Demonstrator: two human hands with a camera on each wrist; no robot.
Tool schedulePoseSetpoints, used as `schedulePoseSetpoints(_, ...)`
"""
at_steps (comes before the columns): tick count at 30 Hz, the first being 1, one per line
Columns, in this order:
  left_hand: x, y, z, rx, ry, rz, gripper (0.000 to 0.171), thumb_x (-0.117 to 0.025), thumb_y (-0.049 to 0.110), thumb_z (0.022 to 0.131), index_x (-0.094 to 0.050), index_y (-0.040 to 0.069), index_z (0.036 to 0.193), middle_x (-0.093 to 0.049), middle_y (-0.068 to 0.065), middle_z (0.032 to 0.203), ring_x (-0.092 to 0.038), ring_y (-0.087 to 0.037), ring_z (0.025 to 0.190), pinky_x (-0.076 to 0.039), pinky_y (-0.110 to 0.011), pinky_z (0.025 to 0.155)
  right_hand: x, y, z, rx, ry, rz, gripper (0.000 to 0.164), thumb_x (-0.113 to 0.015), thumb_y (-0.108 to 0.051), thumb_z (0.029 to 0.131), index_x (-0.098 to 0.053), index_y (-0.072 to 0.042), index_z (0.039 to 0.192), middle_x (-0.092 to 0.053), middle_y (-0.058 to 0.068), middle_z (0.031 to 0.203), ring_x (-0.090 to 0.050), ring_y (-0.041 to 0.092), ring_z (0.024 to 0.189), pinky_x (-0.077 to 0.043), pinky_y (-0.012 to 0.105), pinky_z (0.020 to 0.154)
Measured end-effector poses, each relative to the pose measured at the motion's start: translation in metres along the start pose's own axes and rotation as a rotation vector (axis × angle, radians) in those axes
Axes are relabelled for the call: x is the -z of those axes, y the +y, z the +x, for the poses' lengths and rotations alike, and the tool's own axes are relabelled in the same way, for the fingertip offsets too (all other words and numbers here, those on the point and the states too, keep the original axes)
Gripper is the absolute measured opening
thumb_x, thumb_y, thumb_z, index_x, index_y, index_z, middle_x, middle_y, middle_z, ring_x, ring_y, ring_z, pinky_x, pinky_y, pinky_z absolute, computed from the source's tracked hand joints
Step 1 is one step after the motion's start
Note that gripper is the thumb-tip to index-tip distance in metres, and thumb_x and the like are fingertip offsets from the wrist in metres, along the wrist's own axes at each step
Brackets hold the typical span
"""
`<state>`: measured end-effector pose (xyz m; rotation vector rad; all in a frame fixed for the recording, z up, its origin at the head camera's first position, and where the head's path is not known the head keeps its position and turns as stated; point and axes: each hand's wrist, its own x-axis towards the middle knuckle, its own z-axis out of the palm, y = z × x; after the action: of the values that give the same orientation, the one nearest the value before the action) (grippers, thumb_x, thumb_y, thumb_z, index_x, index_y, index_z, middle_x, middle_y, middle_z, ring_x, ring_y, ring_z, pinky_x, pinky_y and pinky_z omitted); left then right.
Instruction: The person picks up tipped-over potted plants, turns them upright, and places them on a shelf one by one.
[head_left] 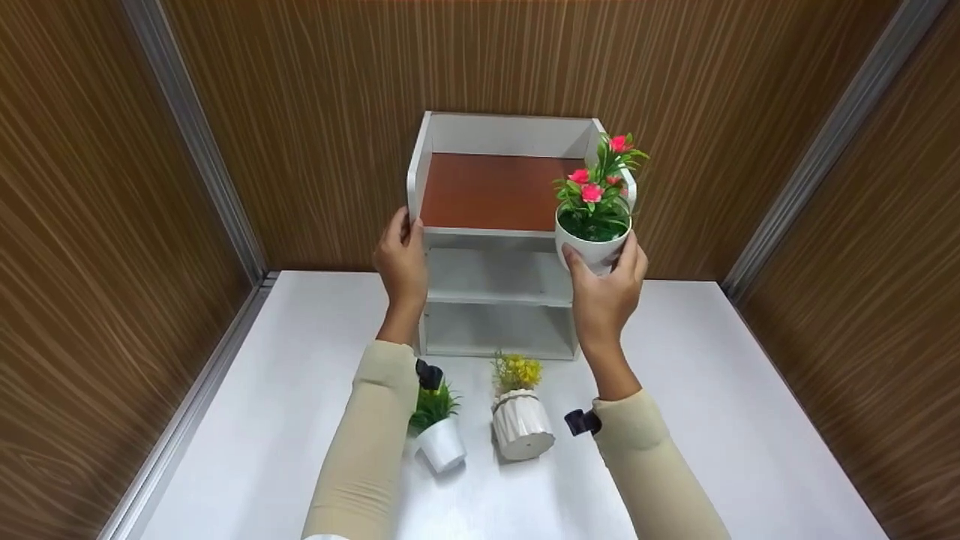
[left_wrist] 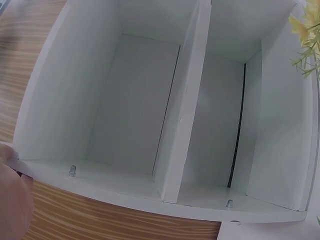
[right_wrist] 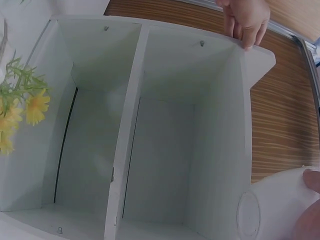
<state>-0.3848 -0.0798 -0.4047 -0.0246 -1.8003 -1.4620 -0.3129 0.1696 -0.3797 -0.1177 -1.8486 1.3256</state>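
A white shelf unit (head_left: 497, 300) with a reddish-brown top board (head_left: 495, 191) stands against the back wall. My left hand (head_left: 403, 259) grips its left side panel near the top, and the right wrist view shows those fingers (right_wrist: 246, 20) over the panel's edge. A white pot (head_left: 589, 253) with pink flowers (head_left: 592, 193) and green leaves is held in my right hand (head_left: 609, 300), thumb and fingers on opposite sides. It is tilted at the top board's front right corner. Whether the pot touches the board, I cannot tell.
On the white table (head_left: 322, 322), a white pot (head_left: 442, 445) with a green plant and a ribbed pot (head_left: 523, 426) with yellow flowers (head_left: 519, 370) lie tipped before the shelf. Wood-patterned walls (head_left: 300, 135) enclose the table at the back and both sides.
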Motion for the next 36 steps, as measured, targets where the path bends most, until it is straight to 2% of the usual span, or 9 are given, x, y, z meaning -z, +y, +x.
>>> schedulePoseSetpoints(15, 0.000, -0.004, 0.003, -0.006, 0.015, -0.006, 0.036, -0.062, 0.020, 0.102, -0.062, 0.005, 0.135, -0.068, -0.011, 0.130, -0.065, -0.018, 0.120, -0.055, -0.027, 0.098, -0.014, -0.009, 0.019, -0.004, 0.021, 0.007, 0.094, -0.087, -0.041, 0.079, -0.040, -0.004, 0.151, -0.045, 0.013, 0.144, -0.049, 0.021, 0.131, -0.046, 0.034, 0.111)
schedulePoseSetpoints(25, 0.000, -0.006, 0.001, -0.021, 0.010, 0.001, 0.036, -0.061, 0.020, 0.102, -0.062, 0.005, 0.136, -0.068, -0.012, 0.129, -0.065, -0.019, 0.120, -0.055, -0.028, 0.098, -0.029, -0.007, 0.031, -0.021, 0.061, -0.029, 0.091, -0.087, -0.036, 0.079, -0.043, -0.001, 0.150, -0.049, 0.016, 0.141, -0.052, 0.025, 0.129, -0.046, 0.036, 0.109)
schedulePoseSetpoints(30, 0.001, -0.006, 0.002, -0.016, 0.023, 0.002, 0.035, -0.061, 0.020, 0.102, -0.063, 0.006, 0.135, -0.068, -0.011, 0.127, -0.065, -0.018, 0.118, -0.055, -0.027, 0.097, -0.036, -0.007, 0.037, -0.041, 0.041, -0.045, 0.093, -0.086, -0.037, 0.080, -0.040, -0.001, 0.152, -0.047, 0.015, 0.143, -0.051, 0.025, 0.132, -0.044, 0.035, 0.112)
schedulePoseSetpoints(36, 0.003, -0.006, 0.004, -0.004, 0.017, 0.000, 0.035, -0.061, 0.020, 0.102, -0.063, 0.007, 0.135, -0.068, -0.011, 0.129, -0.065, -0.018, 0.119, -0.055, -0.027, 0.098, -0.044, -0.006, 0.042, -0.049, 0.049, -0.099, 0.094, -0.086, -0.043, 0.079, -0.041, -0.003, 0.151, -0.050, 0.015, 0.142, -0.052, 0.027, 0.131, -0.044, 0.041, 0.110)
